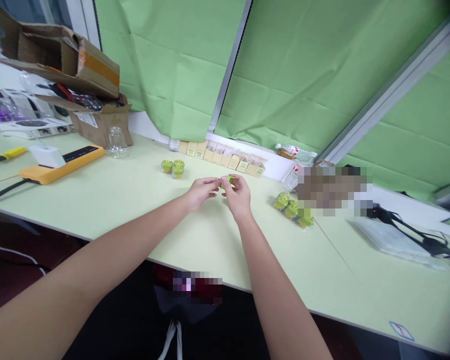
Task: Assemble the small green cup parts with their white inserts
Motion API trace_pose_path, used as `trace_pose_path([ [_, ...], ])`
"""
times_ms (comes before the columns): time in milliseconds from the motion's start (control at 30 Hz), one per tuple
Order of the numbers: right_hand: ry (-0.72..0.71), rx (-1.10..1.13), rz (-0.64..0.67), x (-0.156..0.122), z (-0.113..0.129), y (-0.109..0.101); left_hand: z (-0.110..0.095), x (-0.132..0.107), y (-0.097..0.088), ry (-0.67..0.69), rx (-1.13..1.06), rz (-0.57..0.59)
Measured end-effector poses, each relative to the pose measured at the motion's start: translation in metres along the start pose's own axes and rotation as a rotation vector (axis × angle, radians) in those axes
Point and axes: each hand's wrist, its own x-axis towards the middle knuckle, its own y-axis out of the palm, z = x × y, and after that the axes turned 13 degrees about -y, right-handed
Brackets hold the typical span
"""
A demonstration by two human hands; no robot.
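Observation:
Over the middle of the table, my left hand (199, 193) and my right hand (239, 196) meet at a small green box (228, 180). My right thumb and fingers grip it. The left fingertips are pinched at its left edge; part of the box is hidden by the fingers. Beyond my left hand stand 3 small green-topped clear boxes (178, 168) with something yellow inside. Several more boxes of that look (291, 208) stand in a cluster to the right of my right hand.
A row of small kraft cartons (217, 154) lines the wall. Leftward are an orange power strip (75, 162), a clear plastic jar (117, 142) and cardboard boxes (101, 122). To the right are plastic bottles (298, 154), a blurred-out patch, a black strap (408, 232) and a clear plastic bag (386, 237).

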Motion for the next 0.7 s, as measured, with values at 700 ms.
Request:
trace_pose_path([
  [700,-0.05,-0.553,-0.047,0.008,-0.023,-0.03,-0.011,0.008,-0.01,0.079,-0.047,-0.113],
])
